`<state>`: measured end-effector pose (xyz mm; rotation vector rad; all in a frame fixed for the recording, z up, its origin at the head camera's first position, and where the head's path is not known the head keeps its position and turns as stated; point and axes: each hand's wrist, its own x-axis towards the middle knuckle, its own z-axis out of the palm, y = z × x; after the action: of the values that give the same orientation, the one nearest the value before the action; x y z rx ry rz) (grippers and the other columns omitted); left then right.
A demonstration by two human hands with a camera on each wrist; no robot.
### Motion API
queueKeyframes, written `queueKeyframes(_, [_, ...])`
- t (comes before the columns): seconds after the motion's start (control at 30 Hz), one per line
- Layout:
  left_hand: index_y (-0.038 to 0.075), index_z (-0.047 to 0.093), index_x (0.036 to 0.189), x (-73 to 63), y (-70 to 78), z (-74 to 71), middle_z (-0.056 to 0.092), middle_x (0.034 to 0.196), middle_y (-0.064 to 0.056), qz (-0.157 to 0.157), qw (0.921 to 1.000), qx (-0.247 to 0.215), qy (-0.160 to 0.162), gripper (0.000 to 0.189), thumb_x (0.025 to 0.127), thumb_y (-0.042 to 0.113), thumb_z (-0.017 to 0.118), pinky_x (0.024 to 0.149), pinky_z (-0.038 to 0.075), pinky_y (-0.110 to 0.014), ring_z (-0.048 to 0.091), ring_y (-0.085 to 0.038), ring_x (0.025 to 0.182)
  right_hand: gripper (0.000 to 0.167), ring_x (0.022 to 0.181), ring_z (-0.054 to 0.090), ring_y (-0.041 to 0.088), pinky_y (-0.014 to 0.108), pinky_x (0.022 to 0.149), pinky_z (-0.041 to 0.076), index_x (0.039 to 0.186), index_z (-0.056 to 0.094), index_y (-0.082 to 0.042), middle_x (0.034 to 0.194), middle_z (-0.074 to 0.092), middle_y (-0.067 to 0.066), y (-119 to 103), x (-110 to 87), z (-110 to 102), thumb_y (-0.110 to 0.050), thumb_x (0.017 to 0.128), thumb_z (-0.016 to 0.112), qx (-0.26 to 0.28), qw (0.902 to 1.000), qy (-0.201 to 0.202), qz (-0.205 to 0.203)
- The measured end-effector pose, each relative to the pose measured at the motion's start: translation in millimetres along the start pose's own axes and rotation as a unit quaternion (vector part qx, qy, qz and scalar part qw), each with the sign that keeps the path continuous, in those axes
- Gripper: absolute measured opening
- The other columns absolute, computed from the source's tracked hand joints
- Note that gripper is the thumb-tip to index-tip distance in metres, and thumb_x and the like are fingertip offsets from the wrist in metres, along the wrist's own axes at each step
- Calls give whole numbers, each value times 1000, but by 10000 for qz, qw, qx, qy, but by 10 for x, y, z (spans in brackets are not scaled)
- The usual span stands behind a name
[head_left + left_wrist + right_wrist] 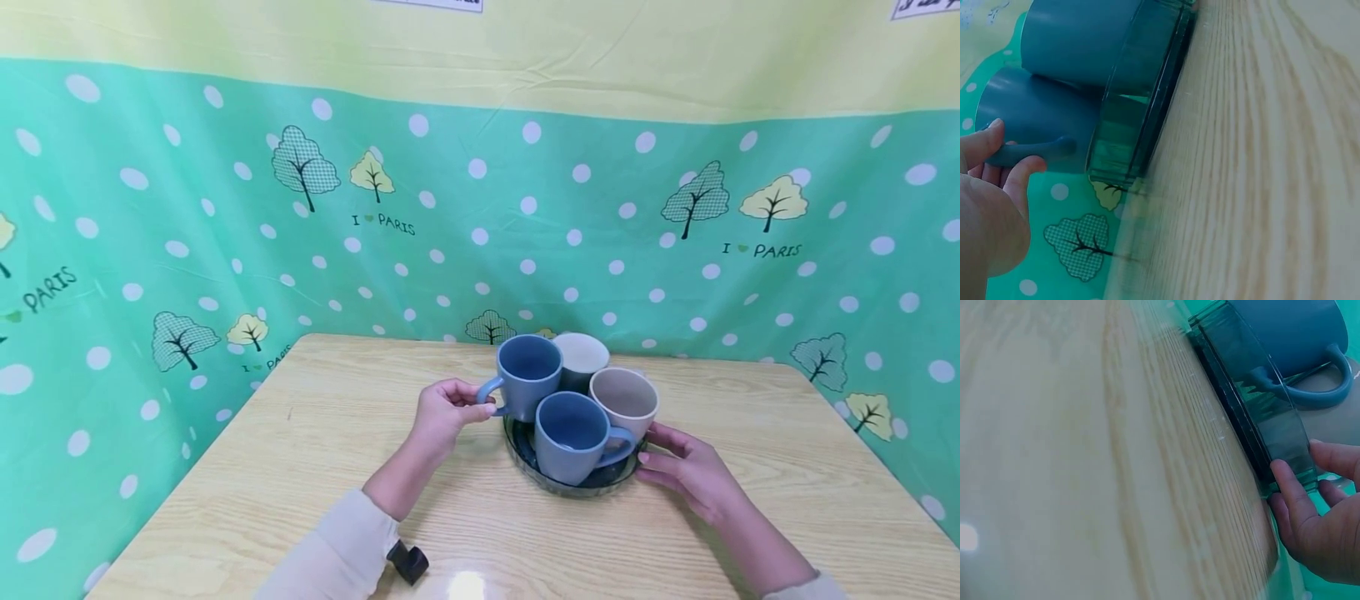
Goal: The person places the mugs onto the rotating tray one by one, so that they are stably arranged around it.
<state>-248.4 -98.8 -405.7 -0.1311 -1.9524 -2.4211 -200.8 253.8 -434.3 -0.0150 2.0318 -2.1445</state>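
Observation:
A round dark-tinted glass tray [551, 482] sits on the wooden table with several mugs on it. My left hand [442, 417] pinches the handle of the rear-left blue mug [528, 379], thumb on top in the left wrist view. That mug stands upright on the tray. At the tray's right side, my right hand [690, 475] holds the glass wall, with fingertips [1282, 469] against it. In front is a second blue mug [566, 450], its handle to the right. A beige-grey mug [622, 398] stands behind it, beside my right fingers. At the back is a white-lined mug [583, 354], partly hidden.
The light wooden table [337, 400] extends around the tray on all sides. A green-and-yellow curtain [420, 250] with trees and dots hangs close behind the table's back edge. A black strap piece [408, 562] hangs at the left sleeve.

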Motion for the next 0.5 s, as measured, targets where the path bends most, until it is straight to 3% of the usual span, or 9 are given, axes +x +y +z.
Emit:
queueKeyframes(0.23, [-3, 69, 84, 18, -64, 16, 70, 75, -8, 45, 9999, 162, -16, 22, 68, -16, 78, 66, 60, -26, 66, -16, 70, 78, 101, 64, 19, 41, 92, 56, 150, 11, 11, 150, 16, 39, 6, -13, 5, 10, 88, 60, 43, 10000, 54, 35])
queueKeyframes(0.5, [-1, 69, 83, 11, -120, 33, 70, 75, -7, -251, 9989, 386, -93, 23, 67, -13, 81, 67, 58, -24, 66, -16, 71, 82, 102, 64, 20, 42, 93, 55, 151, 8, 10, 149, 16, 39, 9, -23, 6, 8, 88, 62, 103, 9999, -1, -1])
